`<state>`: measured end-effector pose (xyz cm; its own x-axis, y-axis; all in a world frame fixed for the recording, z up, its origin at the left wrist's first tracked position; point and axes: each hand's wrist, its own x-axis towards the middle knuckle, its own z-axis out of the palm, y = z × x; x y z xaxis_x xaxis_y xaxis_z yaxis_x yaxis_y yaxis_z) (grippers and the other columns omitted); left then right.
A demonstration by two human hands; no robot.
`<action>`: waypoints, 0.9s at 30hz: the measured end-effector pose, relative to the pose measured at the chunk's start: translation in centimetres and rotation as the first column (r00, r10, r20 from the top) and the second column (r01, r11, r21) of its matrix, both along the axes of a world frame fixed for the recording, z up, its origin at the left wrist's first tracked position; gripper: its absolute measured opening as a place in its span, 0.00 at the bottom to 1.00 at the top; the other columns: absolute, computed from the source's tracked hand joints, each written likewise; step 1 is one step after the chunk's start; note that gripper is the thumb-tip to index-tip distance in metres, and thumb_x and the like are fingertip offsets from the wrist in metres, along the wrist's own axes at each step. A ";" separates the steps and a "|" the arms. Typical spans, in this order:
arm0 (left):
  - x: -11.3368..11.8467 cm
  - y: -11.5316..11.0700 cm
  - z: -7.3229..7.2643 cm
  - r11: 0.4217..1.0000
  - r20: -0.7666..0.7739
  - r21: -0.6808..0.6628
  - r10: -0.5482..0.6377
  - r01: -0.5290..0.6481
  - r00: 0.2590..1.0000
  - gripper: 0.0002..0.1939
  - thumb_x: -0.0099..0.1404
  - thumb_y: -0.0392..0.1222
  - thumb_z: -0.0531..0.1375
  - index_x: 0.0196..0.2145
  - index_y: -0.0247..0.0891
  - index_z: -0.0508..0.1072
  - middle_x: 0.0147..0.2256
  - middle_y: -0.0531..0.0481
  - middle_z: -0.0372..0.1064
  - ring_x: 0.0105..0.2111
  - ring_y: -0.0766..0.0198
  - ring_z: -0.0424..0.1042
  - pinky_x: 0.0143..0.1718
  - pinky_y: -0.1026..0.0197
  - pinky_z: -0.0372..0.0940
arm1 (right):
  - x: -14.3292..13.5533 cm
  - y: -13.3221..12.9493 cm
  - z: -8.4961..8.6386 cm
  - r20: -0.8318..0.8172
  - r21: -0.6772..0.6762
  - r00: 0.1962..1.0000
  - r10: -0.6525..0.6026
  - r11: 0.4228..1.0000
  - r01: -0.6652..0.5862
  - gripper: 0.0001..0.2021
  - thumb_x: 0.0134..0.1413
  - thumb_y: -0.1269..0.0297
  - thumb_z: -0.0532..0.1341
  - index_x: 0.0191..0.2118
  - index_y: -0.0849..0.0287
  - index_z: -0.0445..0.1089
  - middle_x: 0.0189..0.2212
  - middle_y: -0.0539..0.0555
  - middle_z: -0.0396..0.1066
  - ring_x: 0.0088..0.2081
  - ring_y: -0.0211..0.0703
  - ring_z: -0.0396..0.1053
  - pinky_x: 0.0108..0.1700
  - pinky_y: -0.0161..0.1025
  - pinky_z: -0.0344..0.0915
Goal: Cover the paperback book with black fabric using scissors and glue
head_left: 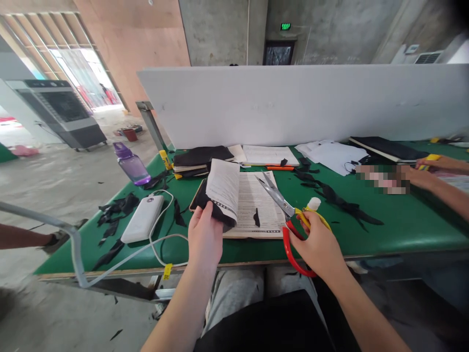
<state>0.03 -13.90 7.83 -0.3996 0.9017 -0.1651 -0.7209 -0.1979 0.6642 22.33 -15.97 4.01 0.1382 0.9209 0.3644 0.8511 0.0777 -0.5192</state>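
Observation:
My left hand point(205, 232) pinches the lower corner of a lifted page and the black cover material of an open book point(252, 203). The raised page curls up on the left; the printed right-hand page lies flat, with a small black scrap point(256, 217) on it. In my right hand point(318, 239) is a pair of scissors point(280, 198) with one yellow and one red handle. Their blades are slightly apart and point up and left over the right page. A white-capped glue stick point(313, 203) shows just behind the scissors' yellow handle, partly hidden.
On the green table point(403, 220) lie a white power bank point(142, 219) with a cable, a purple bottle point(132, 164), black scraps point(340, 200), a black-covered book point(201, 156) and loose white papers point(330, 154). Another person's arms point(443, 181) reach in from the right. A white partition point(293, 105) stands behind.

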 end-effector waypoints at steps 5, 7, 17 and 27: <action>2.4 1.4 -0.1 0.990 -0.167 0.117 -0.055 0.076 0.984 0.09 0.61 0.32 0.59 0.39 0.38 0.76 0.41 0.49 0.76 0.49 0.63 0.71 0.53 0.63 0.62 | 0.6 -0.7 0.4 -0.246 0.058 0.968 -0.043 0.997 0.059 0.20 0.46 0.50 0.63 0.42 0.55 0.62 0.37 0.58 0.72 0.35 0.50 0.72 0.31 0.43 0.69; 2.9 1.8 -0.2 0.988 -0.129 0.122 -0.074 0.090 0.989 0.09 0.60 0.30 0.59 0.38 0.37 0.76 0.39 0.49 0.76 0.50 0.63 0.70 0.53 0.65 0.62 | 1.0 -1.2 0.6 -0.327 0.062 0.945 -0.025 0.997 0.048 0.18 0.46 0.53 0.64 0.42 0.54 0.63 0.36 0.57 0.72 0.34 0.48 0.72 0.32 0.42 0.70; 2.4 1.3 3.1 0.980 0.021 -0.195 -0.033 0.036 0.999 0.13 0.65 0.32 0.51 0.42 0.38 0.73 0.42 0.45 0.75 0.49 0.60 0.71 0.55 0.53 0.62 | 0.2 -1.1 2.2 -0.937 -0.105 0.339 0.082 0.860 -0.500 0.14 0.53 0.55 0.61 0.39 0.60 0.68 0.50 0.61 0.69 0.42 0.48 0.73 0.39 0.44 0.72; 1.1 1.2 0.8 0.997 -0.098 -0.006 0.079 -0.080 0.992 0.11 0.63 0.35 0.56 0.42 0.41 0.74 0.43 0.47 0.75 0.49 0.61 0.71 0.55 0.52 0.61 | -6.1 4.0 2.6 -0.975 -0.205 0.068 -0.210 0.753 -0.625 0.17 0.42 0.55 0.69 0.34 0.59 0.66 0.43 0.59 0.71 0.46 0.52 0.70 0.46 0.49 0.69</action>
